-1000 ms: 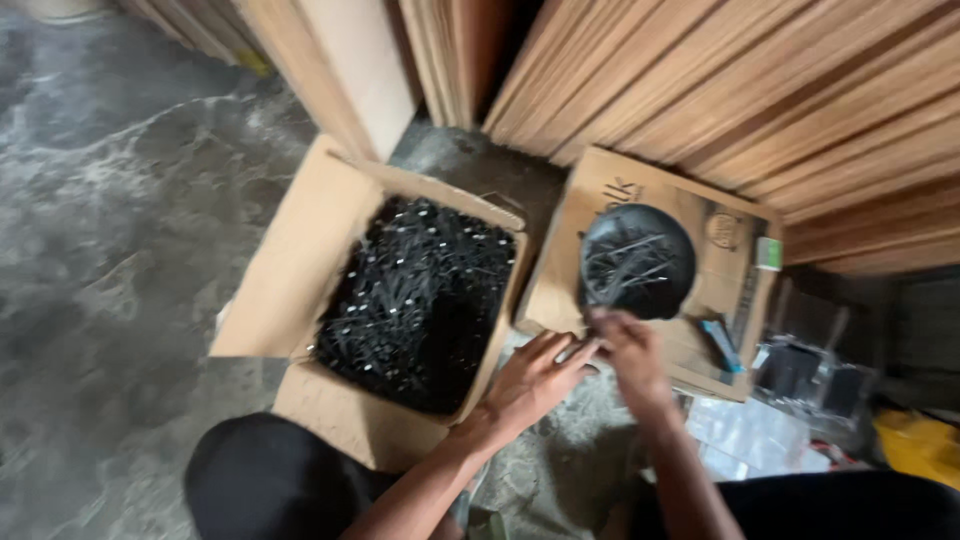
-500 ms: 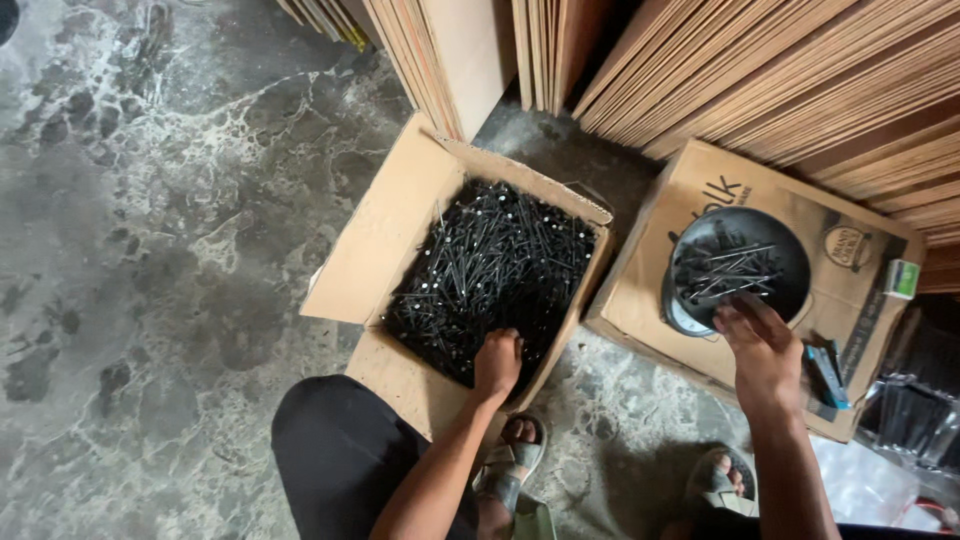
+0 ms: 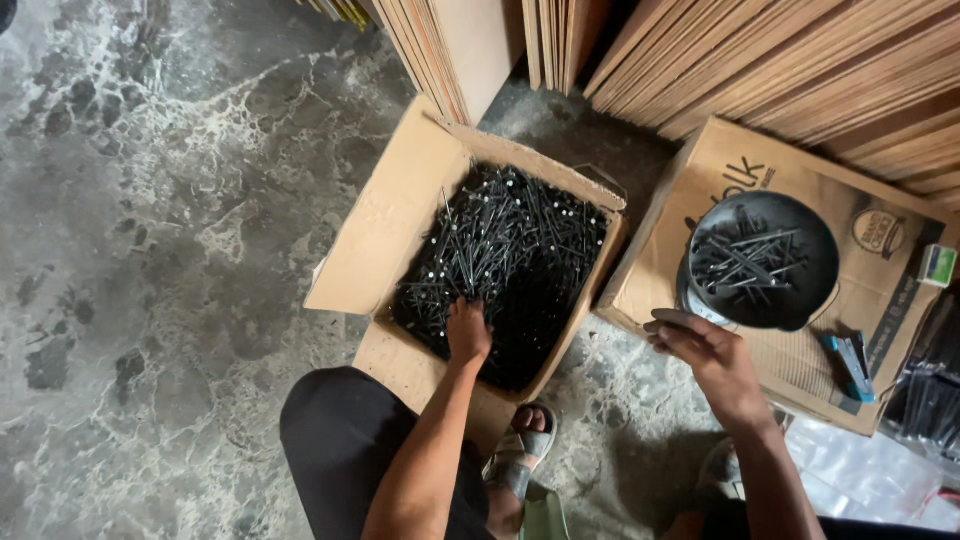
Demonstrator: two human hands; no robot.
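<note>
Black nails (image 3: 510, 255) in cardboard box (image 3: 400, 215), left hand (image 3: 468, 333) fingers buried among them, grip hidden

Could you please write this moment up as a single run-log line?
left hand: reaching into open cardboard box of black nails | right hand: open, empty, beside black bowl of nails on closed carton
</note>
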